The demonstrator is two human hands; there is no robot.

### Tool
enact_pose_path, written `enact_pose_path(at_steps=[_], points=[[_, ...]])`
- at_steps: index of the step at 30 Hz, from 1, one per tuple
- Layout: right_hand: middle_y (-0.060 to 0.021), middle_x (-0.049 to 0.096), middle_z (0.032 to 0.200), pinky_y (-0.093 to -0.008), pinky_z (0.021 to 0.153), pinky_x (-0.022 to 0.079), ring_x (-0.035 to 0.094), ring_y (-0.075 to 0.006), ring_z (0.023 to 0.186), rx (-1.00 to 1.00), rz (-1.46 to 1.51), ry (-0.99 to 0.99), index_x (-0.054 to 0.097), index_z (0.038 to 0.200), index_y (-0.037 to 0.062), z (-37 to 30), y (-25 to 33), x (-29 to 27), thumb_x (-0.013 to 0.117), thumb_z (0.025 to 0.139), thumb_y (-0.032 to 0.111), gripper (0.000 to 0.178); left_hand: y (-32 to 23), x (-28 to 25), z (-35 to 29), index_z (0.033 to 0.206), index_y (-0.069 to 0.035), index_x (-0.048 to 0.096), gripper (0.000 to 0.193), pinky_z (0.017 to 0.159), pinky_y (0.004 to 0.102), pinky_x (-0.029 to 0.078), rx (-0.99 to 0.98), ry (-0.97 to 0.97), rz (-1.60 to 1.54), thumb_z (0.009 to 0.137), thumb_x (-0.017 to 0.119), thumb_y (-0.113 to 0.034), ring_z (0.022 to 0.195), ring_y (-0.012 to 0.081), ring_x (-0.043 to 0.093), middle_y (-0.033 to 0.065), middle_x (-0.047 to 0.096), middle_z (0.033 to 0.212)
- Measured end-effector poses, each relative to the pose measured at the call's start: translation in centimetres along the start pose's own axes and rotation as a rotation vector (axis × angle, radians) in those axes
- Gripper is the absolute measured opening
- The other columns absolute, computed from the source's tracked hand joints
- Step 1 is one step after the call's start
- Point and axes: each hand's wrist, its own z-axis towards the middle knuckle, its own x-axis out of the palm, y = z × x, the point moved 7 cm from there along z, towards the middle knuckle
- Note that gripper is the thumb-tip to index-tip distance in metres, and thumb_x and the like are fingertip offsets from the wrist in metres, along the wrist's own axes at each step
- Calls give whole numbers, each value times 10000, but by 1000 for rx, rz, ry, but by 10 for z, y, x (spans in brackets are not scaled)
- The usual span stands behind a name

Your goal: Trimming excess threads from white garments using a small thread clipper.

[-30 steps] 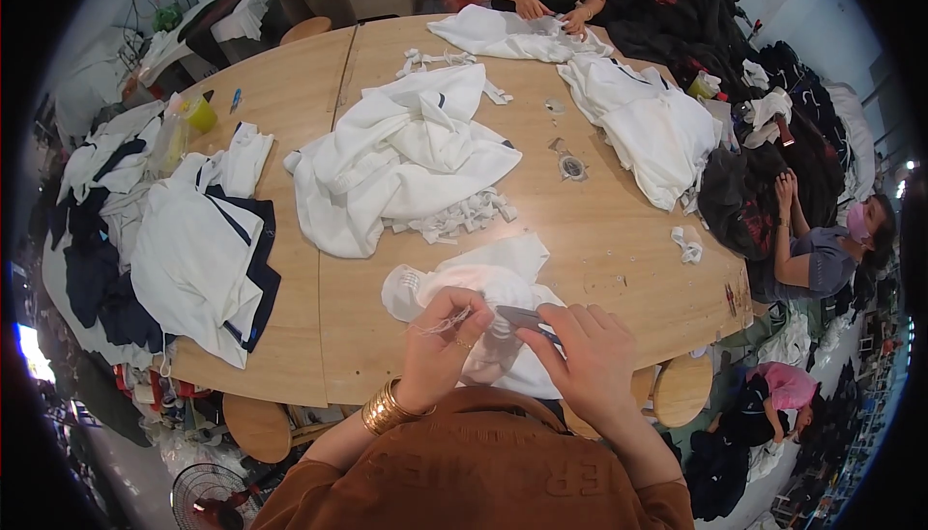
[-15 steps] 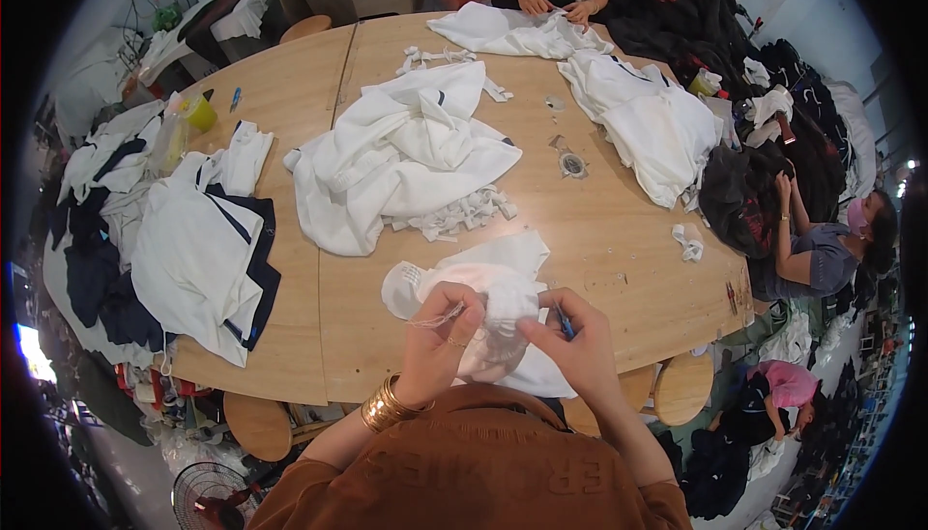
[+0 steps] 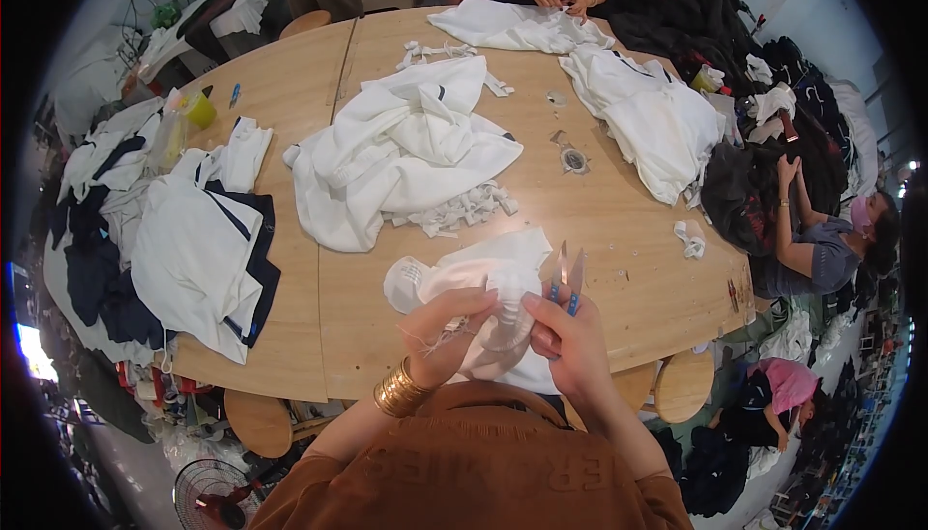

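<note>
My left hand (image 3: 443, 329) is closed, pinching the left edge of a gathered, ribbed part of a white garment (image 3: 522, 248). Loose white threads (image 3: 452, 335) trail across its palm. With thumb and fingers my right hand (image 3: 577, 342) grips the garment's right edge. The same hand holds a pair of blue-handled thread snips (image 3: 574, 305), their two blades apart and pointing away from me. The garment lies partly on the table at its near edge. Beside its left end is a rounded white piece (image 3: 403, 284) with dark marks.
White garments (image 3: 387, 158) lie heaped mid-table beside white fabric scraps (image 3: 464, 213). White and navy garments (image 3: 193, 259) are piled at left, another white garment (image 3: 648, 124) at right. A tape roll (image 3: 573, 161) lies on the wooden table (image 3: 599, 230). Co-workers handle fabric at the far side and right.
The snips have turned upright in my right hand, so their blades now show above the fingers. My left hand's fingers have moved from the threads onto the garment's edge.
</note>
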Motion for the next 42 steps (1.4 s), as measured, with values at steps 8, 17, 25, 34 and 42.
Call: enact_pose_path(at_steps=[8, 17, 25, 34, 42], points=[[49, 430, 549, -179, 372, 196, 324, -13, 406, 46, 60, -14, 494, 806, 79, 2, 2, -1, 640, 770, 78, 150, 4, 1, 5, 860, -12, 572, 121, 694, 224, 449, -367, 70, -228, 767, 647, -30, 755, 93, 563, 43, 613, 824], [-2, 526, 712, -197, 490, 371, 444, -75, 559, -494, -644, -18, 510, 999, 15, 5, 34, 4, 676, 759, 165, 329, 21, 11, -1, 879, -33, 524, 121, 733, 224, 419, -771, 55, -862, 863, 551, -150, 797, 72, 499, 2, 541, 839], [-71, 535, 741, -245, 513, 392, 480, -142, 593, -831, -1080, -209, 526, 962, 18, -40, 51, 10, 703, 716, 202, 355, 18, 15, -2, 887, -47, 497, 139, 766, 247, 430, -821, 42, -977, 872, 541, -178, 795, 91, 504, 7, 529, 859], [-57, 536, 643, -301, 463, 376, 493, -197, 522, -910, -1315, -110, 556, 856, 29, -43, 36, 22, 665, 745, 199, 230, 21, 14, -6, 845, -49, 508, 146, 753, 253, 433, -777, 28, -937, 849, 577, -179, 780, 96, 500, 7, 530, 840], [-60, 534, 646, -289, 462, 375, 496, -187, 524, -990, -1384, -121, 562, 829, 33, -43, 34, 24, 675, 733, 163, 197, 18, 14, -7, 821, -55, 516, 134, 802, 265, 425, -821, -7, -932, 841, 584, -168, 807, 104, 513, 4, 539, 835]])
